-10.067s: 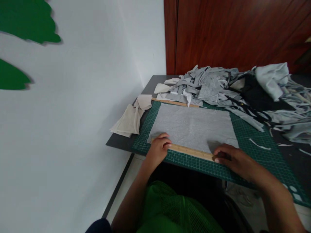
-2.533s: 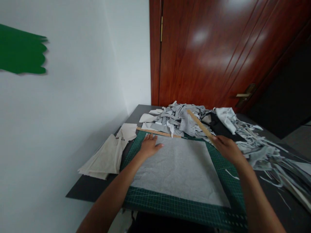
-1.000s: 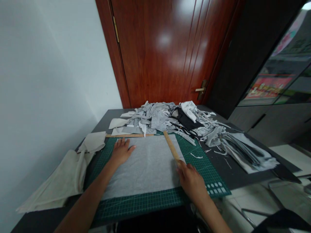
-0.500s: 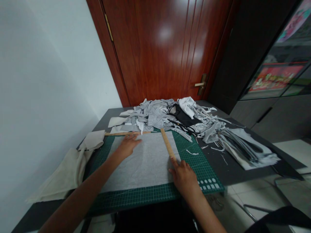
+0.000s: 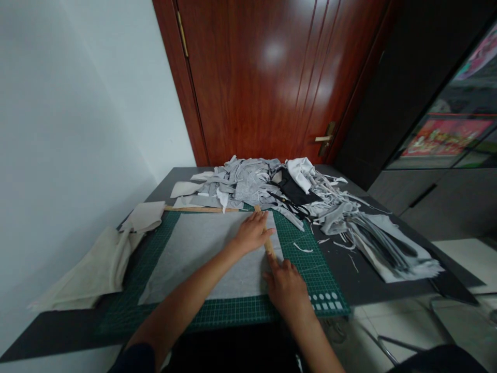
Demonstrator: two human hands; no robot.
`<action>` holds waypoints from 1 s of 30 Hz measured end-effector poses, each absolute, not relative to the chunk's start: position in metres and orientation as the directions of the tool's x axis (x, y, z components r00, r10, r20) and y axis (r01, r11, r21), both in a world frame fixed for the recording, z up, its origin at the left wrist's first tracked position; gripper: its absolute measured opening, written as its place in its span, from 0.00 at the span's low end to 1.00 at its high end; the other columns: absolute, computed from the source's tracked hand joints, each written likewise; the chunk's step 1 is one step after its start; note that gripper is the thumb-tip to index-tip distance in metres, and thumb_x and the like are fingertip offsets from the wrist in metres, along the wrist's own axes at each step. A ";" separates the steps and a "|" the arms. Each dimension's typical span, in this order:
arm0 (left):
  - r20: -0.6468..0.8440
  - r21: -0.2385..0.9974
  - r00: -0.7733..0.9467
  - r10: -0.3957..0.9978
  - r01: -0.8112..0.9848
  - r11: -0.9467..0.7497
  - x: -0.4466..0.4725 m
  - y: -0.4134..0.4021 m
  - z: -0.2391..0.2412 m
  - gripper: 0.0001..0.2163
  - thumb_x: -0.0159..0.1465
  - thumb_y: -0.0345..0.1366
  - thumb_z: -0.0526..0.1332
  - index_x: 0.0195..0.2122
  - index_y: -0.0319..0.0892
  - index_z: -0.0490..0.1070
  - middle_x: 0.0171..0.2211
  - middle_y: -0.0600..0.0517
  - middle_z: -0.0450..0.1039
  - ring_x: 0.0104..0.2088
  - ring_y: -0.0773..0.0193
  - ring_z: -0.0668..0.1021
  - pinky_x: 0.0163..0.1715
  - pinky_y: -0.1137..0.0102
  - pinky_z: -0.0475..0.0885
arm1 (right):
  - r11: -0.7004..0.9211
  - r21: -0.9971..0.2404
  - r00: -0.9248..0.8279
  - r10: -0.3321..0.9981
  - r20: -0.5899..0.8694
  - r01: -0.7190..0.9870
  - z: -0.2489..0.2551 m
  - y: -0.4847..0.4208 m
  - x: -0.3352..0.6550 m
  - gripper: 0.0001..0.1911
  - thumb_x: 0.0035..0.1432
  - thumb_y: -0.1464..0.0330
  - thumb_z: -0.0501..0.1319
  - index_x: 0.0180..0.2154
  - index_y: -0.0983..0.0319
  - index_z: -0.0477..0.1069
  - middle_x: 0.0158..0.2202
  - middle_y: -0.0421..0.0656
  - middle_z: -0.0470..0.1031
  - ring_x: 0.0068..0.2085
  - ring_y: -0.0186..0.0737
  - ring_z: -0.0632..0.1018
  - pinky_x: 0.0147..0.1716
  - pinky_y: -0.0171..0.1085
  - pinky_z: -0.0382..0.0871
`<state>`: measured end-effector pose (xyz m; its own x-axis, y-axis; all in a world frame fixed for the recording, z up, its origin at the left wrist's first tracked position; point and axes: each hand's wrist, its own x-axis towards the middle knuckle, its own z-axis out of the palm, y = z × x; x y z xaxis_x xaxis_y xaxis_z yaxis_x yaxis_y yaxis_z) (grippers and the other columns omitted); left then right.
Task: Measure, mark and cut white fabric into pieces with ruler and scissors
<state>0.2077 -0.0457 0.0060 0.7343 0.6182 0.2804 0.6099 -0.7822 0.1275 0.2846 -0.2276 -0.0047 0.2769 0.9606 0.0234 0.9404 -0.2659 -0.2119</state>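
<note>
A pale grey piece of fabric (image 5: 190, 248) lies flat on a green cutting mat (image 5: 298, 264). Across its right part runs a wooden ruler (image 5: 269, 249), pointing away from me. My left hand (image 5: 252, 231) rests flat over the ruler's far half, fingers stretched forward and thumb out to the right. Around the ruler's near end is my right hand (image 5: 286, 287), its index finger laid along the wood and the other fingers curled. The ruler's near tip is hidden under this hand. A second wooden strip (image 5: 205, 210) lies crosswise along the fabric's far edge.
Grey fabric scraps (image 5: 248, 181) are heaped at the back, with black scissors (image 5: 291, 203) beside a black cloth (image 5: 293, 187). Folded grey fabric (image 5: 392, 248) sits at the right, cream cloth (image 5: 101, 264) at the left. Beyond the table stands a wooden door (image 5: 264, 77).
My left hand has moved right, from the fabric's far left edge onto the ruler. My right hand stays at the ruler's near end. The view has shifted slightly.
</note>
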 end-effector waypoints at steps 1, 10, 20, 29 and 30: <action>0.293 0.142 0.718 0.632 0.621 -0.771 0.212 -0.046 -0.001 0.29 0.73 0.49 0.53 0.69 0.35 0.60 0.67 0.37 0.64 0.69 0.50 0.64 0.68 0.59 0.59 | -0.265 -0.213 0.276 0.961 0.023 0.941 -0.004 -0.228 0.285 0.28 0.69 0.67 0.57 0.69 0.60 0.63 0.46 0.54 0.77 0.47 0.54 0.80 0.44 0.45 0.75; 0.242 0.151 0.729 0.640 0.623 -0.767 0.213 -0.045 -0.020 0.28 0.73 0.48 0.52 0.66 0.33 0.63 0.69 0.36 0.61 0.71 0.47 0.61 0.70 0.57 0.54 | -0.285 -0.246 0.286 0.958 -0.033 0.926 -0.001 -0.227 0.289 0.32 0.68 0.72 0.56 0.71 0.59 0.57 0.47 0.54 0.77 0.47 0.52 0.80 0.46 0.44 0.74; 0.185 0.153 0.750 0.635 0.616 -0.773 0.217 -0.045 -0.023 0.31 0.75 0.51 0.47 0.70 0.33 0.57 0.72 0.38 0.56 0.73 0.45 0.56 0.71 0.55 0.49 | -0.086 -0.646 0.113 0.994 -0.001 0.758 -0.002 -0.239 0.354 0.16 0.64 0.73 0.52 0.45 0.62 0.78 0.40 0.48 0.82 0.44 0.43 0.81 0.44 0.37 0.70; 0.277 0.164 0.711 0.646 0.628 -0.761 0.218 -0.043 -0.025 0.35 0.70 0.56 0.54 0.68 0.32 0.58 0.69 0.34 0.59 0.72 0.42 0.57 0.71 0.55 0.54 | -0.088 -0.656 0.157 0.986 0.047 0.750 -0.008 -0.243 0.399 0.14 0.65 0.70 0.53 0.41 0.60 0.78 0.41 0.47 0.81 0.44 0.45 0.80 0.46 0.39 0.68; 0.283 0.159 0.706 0.649 0.633 -0.757 0.218 -0.043 -0.025 0.34 0.70 0.56 0.55 0.66 0.32 0.60 0.68 0.34 0.61 0.72 0.42 0.59 0.71 0.55 0.54 | -0.068 -0.656 0.125 0.991 0.040 0.752 -0.009 -0.242 0.399 0.13 0.65 0.70 0.54 0.39 0.59 0.78 0.40 0.46 0.81 0.43 0.44 0.79 0.46 0.39 0.68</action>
<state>0.2176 -0.0429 -0.0247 0.7056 0.6494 0.2835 0.6334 -0.7574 0.1587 0.3987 -0.2421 -0.0090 0.1249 0.9914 0.0403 0.7517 -0.0680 -0.6560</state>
